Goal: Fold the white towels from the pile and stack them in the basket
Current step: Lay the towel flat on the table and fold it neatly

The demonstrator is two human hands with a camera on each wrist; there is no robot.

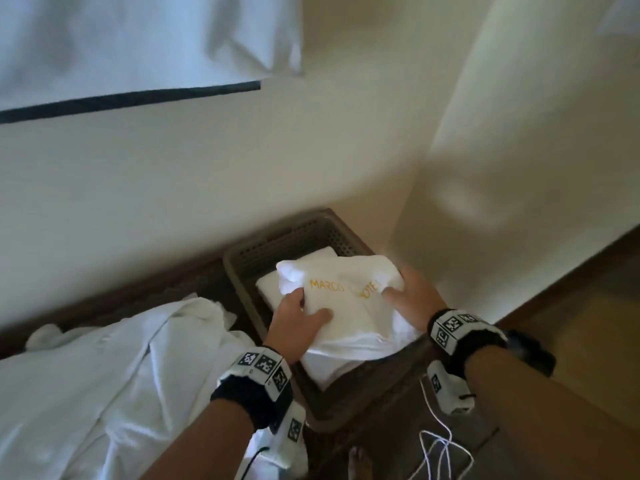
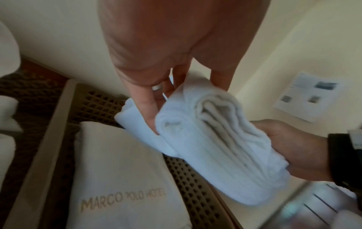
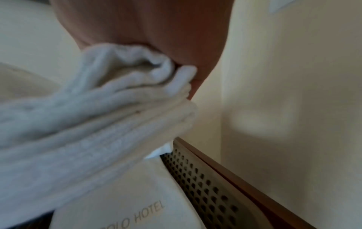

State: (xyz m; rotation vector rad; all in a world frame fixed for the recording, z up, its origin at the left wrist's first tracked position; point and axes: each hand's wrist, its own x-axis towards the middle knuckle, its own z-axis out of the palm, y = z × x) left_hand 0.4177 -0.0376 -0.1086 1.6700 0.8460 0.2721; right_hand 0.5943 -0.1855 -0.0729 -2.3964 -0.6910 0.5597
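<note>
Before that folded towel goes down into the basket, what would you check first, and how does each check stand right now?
1. Left hand grips the folded towel: ok.
2. Right hand grips its other side: ok.
3. Towel held over the basket: ok.
4. Towel already in the basket lies flat to stack on: ok.
5. Folds stay tidy: not ok, the layers bunch at the end in the left wrist view.
6. Depth left in the basket: cannot tell.
</note>
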